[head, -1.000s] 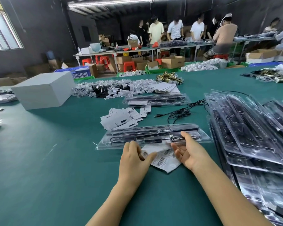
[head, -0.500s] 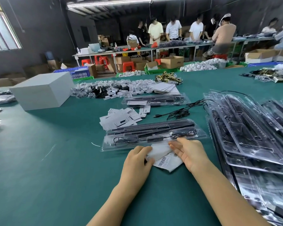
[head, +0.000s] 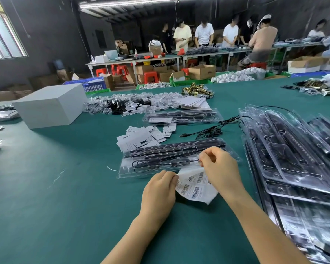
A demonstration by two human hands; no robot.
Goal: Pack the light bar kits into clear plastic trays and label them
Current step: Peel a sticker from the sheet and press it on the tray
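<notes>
Your left hand [head: 158, 189] pinches the left edge of the label sheet [head: 195, 187], fingers curled on the paper; your right hand [head: 220, 168] is curled over the sheet's upper right part, thumb and forefinger closed at about the top corner, though you cannot tell whether they nip a single label or the sheet itself; the sheet is lifted and bowed between both hands, its barcodes facing up, its lower corner touching the green tabletop [head: 65, 216] near the front edge, about mid-width.

Just behind the sheet lies the packed tray [head: 160, 161], long side running left to right, black bars and a coiled cable inside; your right hand overlaps its right half. Behind that tray, touching its far left corner, a loose heap of white cards [head: 139, 138]; to the right of the cards a black USB cable [head: 208, 131] tangled on the cloth; further back a second tray [head: 181, 117], also filled.

Along the right edge a stack of trays [head: 293, 159] leans and fans toward you; it is well apart from your left hand and near your right forearm. Toward the far left sits a grey box [head: 50, 105]; between it and the second tray a spread of small bagged parts [head: 122, 105]; brass fittings [head: 197, 91] lie behind those, toward the far edge. People stand at a bench beyond the table.
</notes>
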